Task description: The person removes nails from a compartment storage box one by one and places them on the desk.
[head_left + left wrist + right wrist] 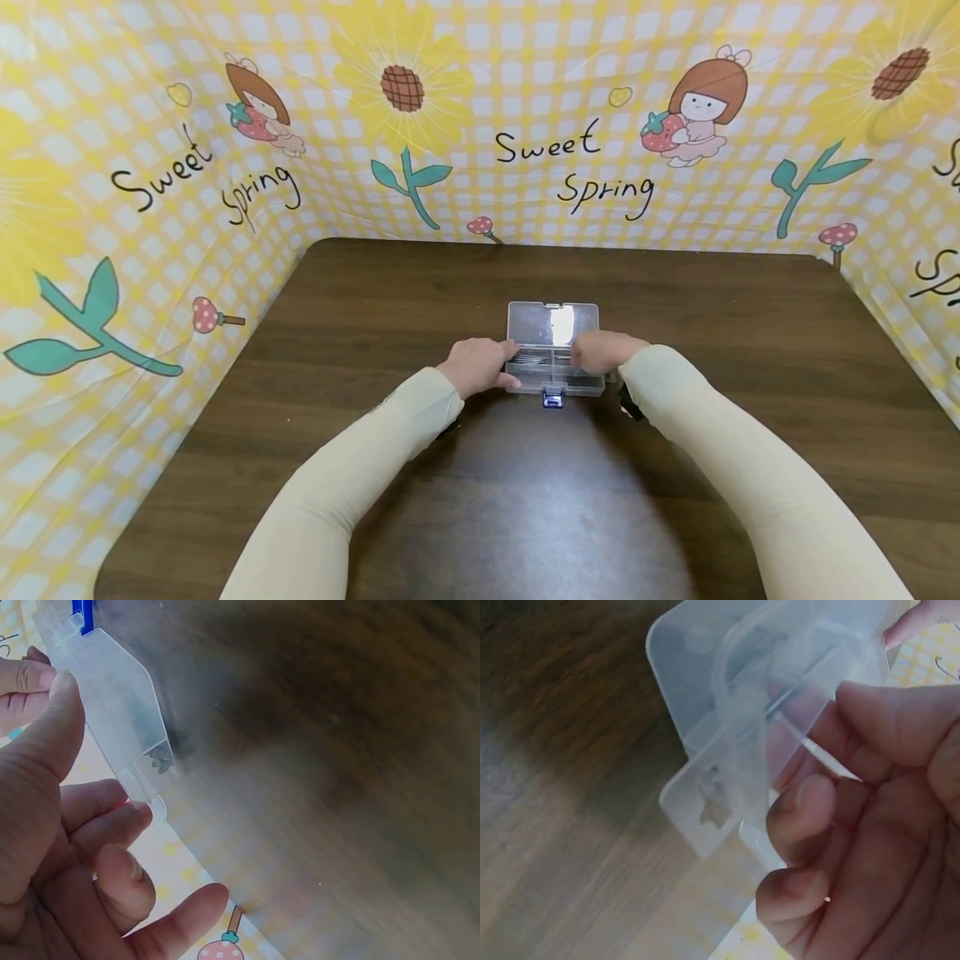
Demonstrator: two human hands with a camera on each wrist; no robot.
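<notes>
A clear plastic compartment box (592, 388) rests on the table, its lid (534, 323) raised at the back and a blue latch (553, 401) at the front. My left hand (477, 367) grips the box's left end, thumb at the front corner and forefinger near the hinge. Several thin metal rods (529, 361) lie in a left compartment. My right hand (600, 352), fingers curled, reaches into the right side. Through the clear wall in the right wrist view, a thin metal rod (799, 684) shows beside its fingertips; I cannot tell whether they pinch it.
Small dark metal pieces (159, 759) show through the box's end in the left wrist view. A clear tab (701, 814) with a star-shaped hole juts from the box's right end. The brown wooden table (390, 292) meets a yellow checked cloth (480, 100) behind.
</notes>
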